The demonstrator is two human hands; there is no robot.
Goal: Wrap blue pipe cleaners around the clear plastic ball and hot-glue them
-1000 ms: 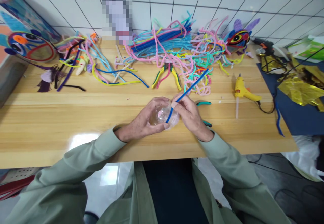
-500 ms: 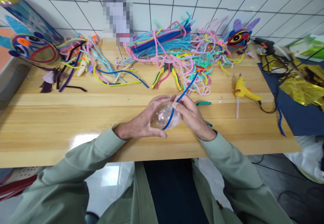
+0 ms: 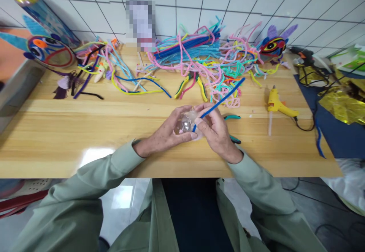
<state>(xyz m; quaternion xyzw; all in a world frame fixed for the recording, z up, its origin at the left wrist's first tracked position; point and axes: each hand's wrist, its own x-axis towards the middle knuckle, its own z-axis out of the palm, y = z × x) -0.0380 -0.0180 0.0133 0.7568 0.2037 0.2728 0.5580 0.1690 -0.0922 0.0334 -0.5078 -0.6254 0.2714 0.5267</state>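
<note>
My left hand is curled around a clear, rounded plastic piece, its thumb along the near side. A blue pipe cleaner is pinched between the thumb and fingers of my right hand. Its lower end lies against the clear piece by my left thumb; the long end slants up to the right. My right fingertips sit at the right side of the clear piece, partly hiding it. Just right of that hand, teal-handled pliers lie half covered by it.
Yellow-green pliers lie ahead, before a heap of pipe cleaners. A yellow glue gun rests to the right, its cord trailing. Decorated animal heads stand at left and right. Gold foil lies far right.
The blue pipe cleaner has tilted further right, and its lower end has moved up. My left thumb has closed in toward that end. The whole view has shifted slightly.
</note>
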